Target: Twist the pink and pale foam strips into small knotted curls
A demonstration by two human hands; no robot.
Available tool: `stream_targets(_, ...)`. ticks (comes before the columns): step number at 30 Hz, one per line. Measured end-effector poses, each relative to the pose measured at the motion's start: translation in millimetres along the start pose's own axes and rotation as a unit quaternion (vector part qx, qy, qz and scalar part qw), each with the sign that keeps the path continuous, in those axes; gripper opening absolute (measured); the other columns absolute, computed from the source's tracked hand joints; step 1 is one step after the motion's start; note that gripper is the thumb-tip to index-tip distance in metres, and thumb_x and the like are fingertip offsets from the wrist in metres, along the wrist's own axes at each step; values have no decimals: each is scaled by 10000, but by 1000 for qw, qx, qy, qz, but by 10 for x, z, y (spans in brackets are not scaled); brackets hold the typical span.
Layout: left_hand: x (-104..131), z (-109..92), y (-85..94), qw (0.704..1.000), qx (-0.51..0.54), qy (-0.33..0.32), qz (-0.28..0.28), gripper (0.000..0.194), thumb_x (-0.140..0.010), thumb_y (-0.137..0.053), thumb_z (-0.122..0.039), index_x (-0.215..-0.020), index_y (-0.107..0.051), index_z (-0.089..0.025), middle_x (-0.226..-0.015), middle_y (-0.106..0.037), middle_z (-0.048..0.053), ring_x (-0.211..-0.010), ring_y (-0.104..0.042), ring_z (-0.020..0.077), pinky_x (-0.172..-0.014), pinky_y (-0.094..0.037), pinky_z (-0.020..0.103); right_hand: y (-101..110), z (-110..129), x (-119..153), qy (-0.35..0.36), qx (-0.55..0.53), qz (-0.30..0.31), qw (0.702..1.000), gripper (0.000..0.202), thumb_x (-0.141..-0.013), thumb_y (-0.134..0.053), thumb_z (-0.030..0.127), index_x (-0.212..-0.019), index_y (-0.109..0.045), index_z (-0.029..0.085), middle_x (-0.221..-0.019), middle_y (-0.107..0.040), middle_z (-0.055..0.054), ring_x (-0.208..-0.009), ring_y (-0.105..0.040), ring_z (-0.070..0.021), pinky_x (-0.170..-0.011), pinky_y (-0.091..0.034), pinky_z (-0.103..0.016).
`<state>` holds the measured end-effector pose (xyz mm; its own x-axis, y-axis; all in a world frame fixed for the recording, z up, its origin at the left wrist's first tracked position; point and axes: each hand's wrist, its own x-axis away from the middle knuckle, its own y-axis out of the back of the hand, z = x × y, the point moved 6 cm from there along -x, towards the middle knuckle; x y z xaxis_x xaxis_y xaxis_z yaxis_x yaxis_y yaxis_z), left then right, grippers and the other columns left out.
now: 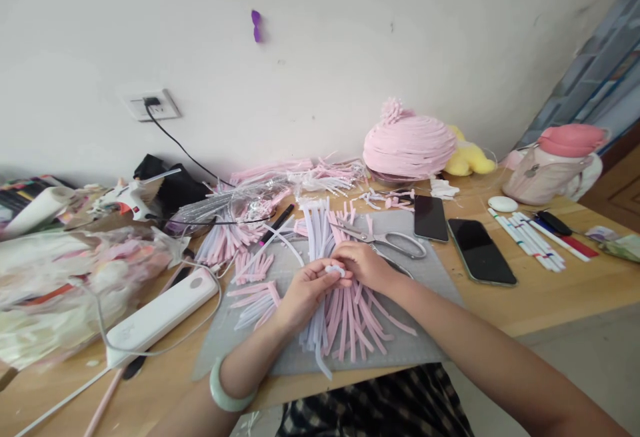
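My left hand (311,290) and my right hand (364,267) meet over the grey cutting mat (430,317). Between their fingertips is a small pale lilac piece of fuzzy pipe cleaner (335,269), pinched by the left hand. The right fingers close against it, partly hidden behind it. Below the hands lie many pink pipe cleaners (350,323) and a bundle of lilac pipe cleaners (314,337). Just behind my right hand rest metal scissors (400,243). Short cut pink pieces (254,267) lie to the left on the mat.
Left are a white power strip (163,317) with cables, a glue gun (127,198) and plastic bags (75,277). A pink wrapped dome (413,143) stands at the wall. To the right are two phones (481,253), white markers (527,240) and a pink-lidded bottle (550,163).
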<state>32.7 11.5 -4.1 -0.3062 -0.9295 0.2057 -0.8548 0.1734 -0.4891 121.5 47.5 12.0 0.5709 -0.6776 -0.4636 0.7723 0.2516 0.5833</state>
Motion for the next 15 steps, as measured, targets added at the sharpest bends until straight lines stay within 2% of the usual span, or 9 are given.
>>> stream_targets(2, 17, -20, 6, 1000, 7, -9, -6, 158, -628, -697, -159, -755, -624, -99, -688, -681, 63, -638, -634, 126, -700, -473, 213, 60, -10, -2, -17, 14, -13, 1000, 152, -777, -476, 71, -774, -603, 155, -770, -613, -44, -741, -567, -149, -696, -443, -269)
stream_targets(4, 30, -33, 43, 999, 15, -10, -26, 174, -619, -707, -164, -763, -628, -106, -706, -682, 56, -629, -629, 113, -677, -474, 186, 311, -58, 2, -39, 68, -55, 995, 198, -781, -454, 66, -868, -601, 167, -886, -615, -66, -843, -564, -166, -762, -437, -300)
stream_targets(5, 32, -27, 74, 999, 23, -1, -42, 175, -627, -703, -168, -776, -631, -110, -712, -681, 52, -632, -629, 107, -675, -476, 174, 531, -97, 14, -55, 116, -88, 988, 230, -772, -454, 60, -916, -593, 174, -940, -606, -76, -883, -552, -177, -793, -426, -321)
stream_targets(7, 21, 1, 138, 996, 38, 27, -70, 177, -634, -698, -158, -794, -635, -116, -743, -682, 52, -656, -630, 103, -699, -485, 173, 1135, -169, 75, -82, 242, -165, 953, 197, -759, -491, 101, -910, -598, 167, -932, -603, -98, -915, -523, -212, -836, -393, -367)
stream_targets(9, -4, 15, 197, 993, 56, 35, -96, 194, -624, -699, -129, -808, -639, -122, -769, -683, 53, -699, -634, 114, -723, -497, 184, 1856, -258, 189, -130, 377, -214, 892, 144, -760, -516, 167, -862, -614, 144, -925, -599, -128, -923, -497, -248, -861, -349, -416)
stream_targets(12, -32, 27, 277, 986, 67, 36, -149, 213, -585, -712, -101, -787, -647, -125, -753, -688, 60, -675, -640, 133, -693, -516, 200, 2979, -411, 487, -253, 536, -293, 750, 204, -755, -538, 239, -886, -620, 106, -1031, -547, -196, -1019, -414, -327, -852, -271, -504)
stream_targets(14, -42, 31, 308, 981, 71, 38, -176, 242, -547, -733, -97, -774, -655, -130, -759, -693, 65, -674, -645, 152, -677, -524, 211, 3567, -530, 686, -325, 584, -318, 672, 293, -765, -542, 275, -964, -600, 68, -1097, -496, -245, -1063, -364, -353, -825, -247, -508)
stream_targets(15, -47, 34, 315, 979, 73, 43, -184, 254, -527, -745, -103, -764, -659, -131, -752, -694, 64, -664, -644, 156, -671, -525, 213, 3798, -611, 773, -366, 587, -319, 647, 339, -772, -538, 300, -1005, -586, 59, -1094, -489, -257, -1060, -364, -356, -798, -249, -501)
